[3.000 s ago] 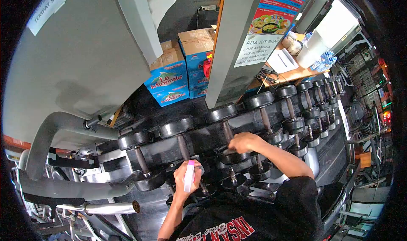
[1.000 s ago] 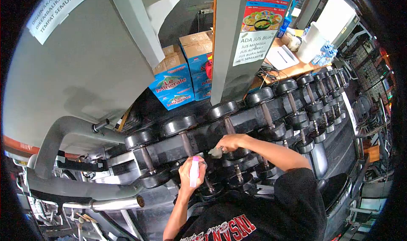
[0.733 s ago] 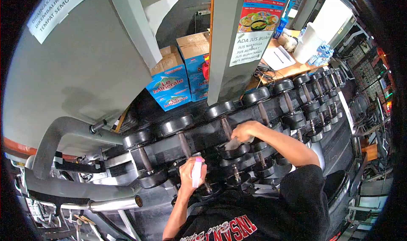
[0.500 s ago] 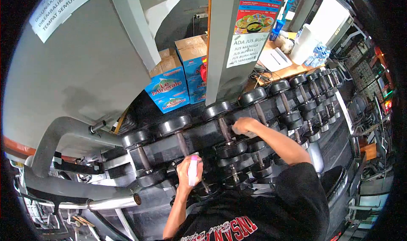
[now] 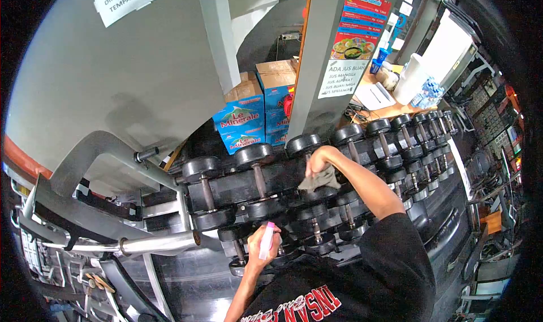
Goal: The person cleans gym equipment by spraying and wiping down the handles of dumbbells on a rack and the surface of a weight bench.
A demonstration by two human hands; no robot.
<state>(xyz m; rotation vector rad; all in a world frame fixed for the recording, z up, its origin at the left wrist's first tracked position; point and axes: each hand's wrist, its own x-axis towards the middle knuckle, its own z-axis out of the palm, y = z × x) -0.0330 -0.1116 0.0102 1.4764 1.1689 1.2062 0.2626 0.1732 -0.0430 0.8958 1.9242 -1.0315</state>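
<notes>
My left hand (image 5: 255, 246) is wrapped round a small spray bottle with a white body and pink top (image 5: 267, 241), above the lower row of dumbbells. A crumpled grey cloth (image 5: 320, 180) is gripped in my right hand (image 5: 323, 155). Hand and cloth are over the handle of a black dumbbell (image 5: 303, 144) in the upper row, and its front end is partly covered by the cloth. To the left sit two more black dumbbells, one with a bare metal handle (image 5: 259, 180) and the other at the row's end (image 5: 207, 193).
Dumbbells fill a two-tier rack (image 5: 283, 179) running off to the right. Behind it stand a grey pillar (image 5: 314, 90) and blue water cartons (image 5: 240, 117). A wooden counter (image 5: 403, 110) holds bottles and paper. A metal bar (image 5: 158, 243) juts in from the left.
The view has shifted, so the rack sits farther right. My right hand has come over the dumbbell's handle, and the cloth now shows spread below it. My left hand still holds the spray bottle.
</notes>
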